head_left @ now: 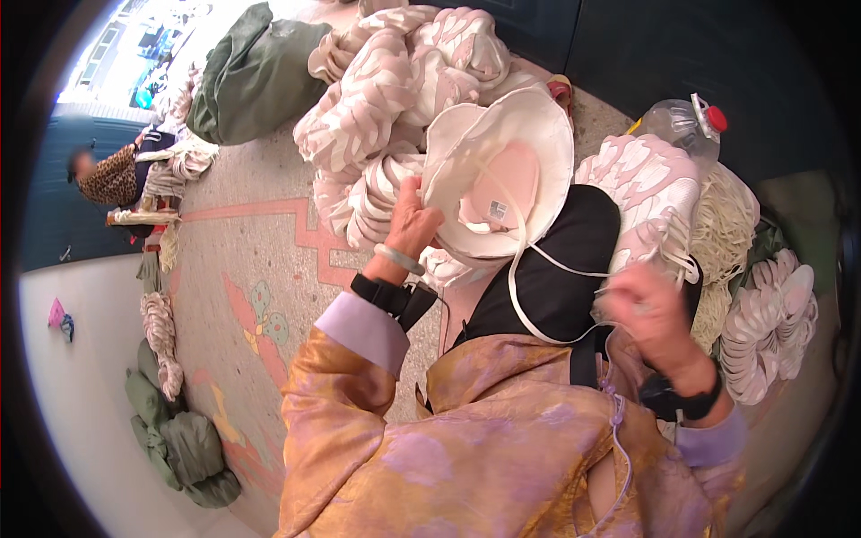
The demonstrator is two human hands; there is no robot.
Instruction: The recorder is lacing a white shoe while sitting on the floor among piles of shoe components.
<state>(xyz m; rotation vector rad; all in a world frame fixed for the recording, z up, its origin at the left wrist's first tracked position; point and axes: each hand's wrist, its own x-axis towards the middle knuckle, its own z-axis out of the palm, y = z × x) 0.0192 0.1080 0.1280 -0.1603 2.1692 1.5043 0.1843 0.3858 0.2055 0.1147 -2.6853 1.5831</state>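
My left hand [411, 226] is closed on the left edge of a white, cup-shaped shoe upper [554, 170]. A pink insole piece [516, 175] with a small printed label lies inside it. From the upper a thin white cord [514, 291] loops down over my black-clad thigh [547, 287] toward my right hand [653, 314]. That hand is blurred by motion, its fingers drawn together where the cord meets them. Just beyond it leans a strung bundle of pink-and-white shoe pieces [641, 184].
Large pink-and-white bundles [363, 103] lie on the floor ahead. Off to the right are pale cords [728, 220], a clear plastic bottle [673, 125] and another bundle [762, 332]. Green sacks [247, 81] sit far left and by the wall. A person [112, 175] is at far left.
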